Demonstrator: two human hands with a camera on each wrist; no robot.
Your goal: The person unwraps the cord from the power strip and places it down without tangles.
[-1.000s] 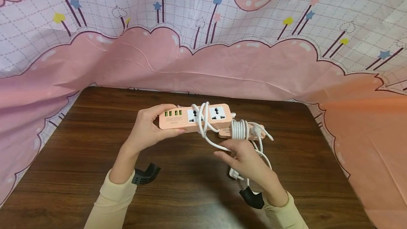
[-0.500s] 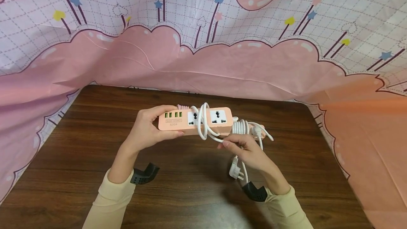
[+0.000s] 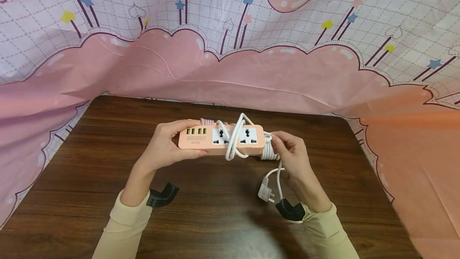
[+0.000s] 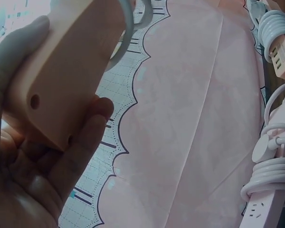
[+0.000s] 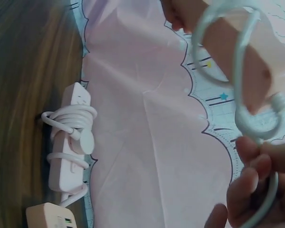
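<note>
A peach power strip (image 3: 208,142) is held up above the table, USB ports and white sockets facing me. My left hand (image 3: 164,143) grips its left end, thumb along the lower edge and fingers over the top. White cord (image 3: 234,141) loops around the strip between its two sockets. At the strip's right end, my right hand (image 3: 295,157) pinches the cord between thumb and fingers. In the right wrist view the cord (image 5: 238,71) runs from the loops into the pinching fingers. A white plug (image 3: 266,193) hangs on cord below the right hand.
Behind the held strip, a white cord coil (image 3: 268,152) and a pinkish coil (image 3: 207,122) peek out. The right wrist view shows a pale power strip (image 5: 69,166) wrapped in cord beside a peach strip (image 5: 52,216). A patterned cloth (image 3: 215,75) stands behind the wooden table (image 3: 108,171).
My right hand has moved up and right with the cord, from below the strip to its right end. The cord now passes over the strip's top edge. The left hand has stayed nearly still.
</note>
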